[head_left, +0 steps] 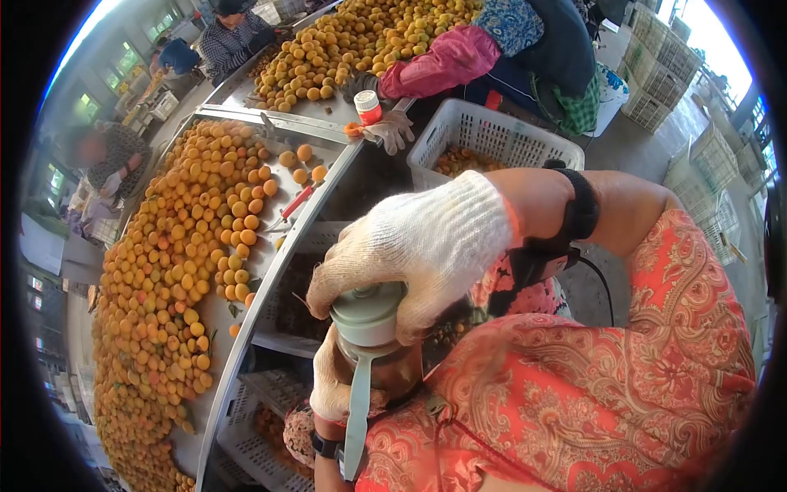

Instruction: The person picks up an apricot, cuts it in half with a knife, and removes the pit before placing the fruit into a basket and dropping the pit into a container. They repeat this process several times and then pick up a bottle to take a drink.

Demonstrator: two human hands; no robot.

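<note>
Held over my lap is a water bottle [392,379] with a see-through brownish body, a grey-green lid [365,316] and a carrying strap [357,418] of the same colour hanging down. From above, my right hand [438,242], in a white knitted glove, curls its fingers and thumb round the lid. Lower down, my left hand [334,387], gloved too, grips the side of the bottle's body; part of it is hidden behind the strap. Left of my hands, a red-handled knife [293,205] lies on the metal table [275,283] among apricots [176,246].
A white crate [500,135] with apricot pieces stands beyond my right arm. On the table's corner are a white-capped red container [367,105] and a loose glove [392,131]. More crates [246,443] sit under the table edge. Co-workers [234,41] are around the tables.
</note>
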